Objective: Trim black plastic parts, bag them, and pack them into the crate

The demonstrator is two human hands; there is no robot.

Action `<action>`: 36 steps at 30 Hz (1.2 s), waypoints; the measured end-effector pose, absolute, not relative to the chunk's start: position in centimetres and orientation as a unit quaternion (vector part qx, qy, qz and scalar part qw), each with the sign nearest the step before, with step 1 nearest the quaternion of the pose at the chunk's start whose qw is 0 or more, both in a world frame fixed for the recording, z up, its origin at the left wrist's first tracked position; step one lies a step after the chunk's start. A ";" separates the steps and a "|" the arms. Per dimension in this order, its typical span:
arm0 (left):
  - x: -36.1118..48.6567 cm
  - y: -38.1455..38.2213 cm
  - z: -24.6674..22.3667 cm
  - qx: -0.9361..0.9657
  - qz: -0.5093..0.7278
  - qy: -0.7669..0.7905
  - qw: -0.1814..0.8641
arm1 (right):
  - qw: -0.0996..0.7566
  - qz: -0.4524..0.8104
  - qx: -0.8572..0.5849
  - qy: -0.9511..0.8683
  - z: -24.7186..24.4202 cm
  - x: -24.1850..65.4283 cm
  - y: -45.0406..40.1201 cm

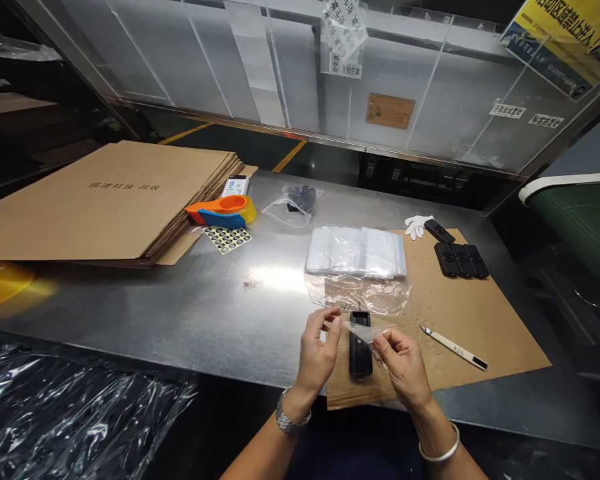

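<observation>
Our bare forearms (pixel 263 450) come nearest, reaching over the counter (pixel 260 320). The right hand (pixel 405 367) pinches a piece of clear film (pixel 363 331) between thumb and fingers; the left hand (pixel 317 350) is loosely curled, thumb and fingers apart, and we cannot tell whether it brushes the film's far end. Beneath lies a black case (pixel 361 360), on brown cardboard (pixel 510 337) between our hands, with no cover around it that we can see. We judge the work on this one unfinished. To the right, four more black cases (pixel 461 260) lie beside a white glove (pixel 417 226), three of them in a row, none visibly wrapped; whether they are finished, we cannot tell. Plenty of clear bags (pixel 355 252) remain piled just beyond, and farther back a dark object (pixel 303 199) lies in or under clear plastic. A pen (pixel 453 348) rests apart.
</observation>
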State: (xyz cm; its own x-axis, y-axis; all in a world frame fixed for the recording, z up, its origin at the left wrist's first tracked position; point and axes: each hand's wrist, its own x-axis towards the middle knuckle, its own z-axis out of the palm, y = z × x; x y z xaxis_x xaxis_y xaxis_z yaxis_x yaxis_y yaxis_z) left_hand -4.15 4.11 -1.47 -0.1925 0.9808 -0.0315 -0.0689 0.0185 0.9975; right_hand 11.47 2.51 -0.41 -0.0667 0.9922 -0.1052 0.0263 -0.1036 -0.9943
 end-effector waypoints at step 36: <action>-2.6 5.2 -1.4 0.122 0.658 0.370 0.644 | 0.580 0.667 -0.443 -0.148 -2.7 7.7 1.9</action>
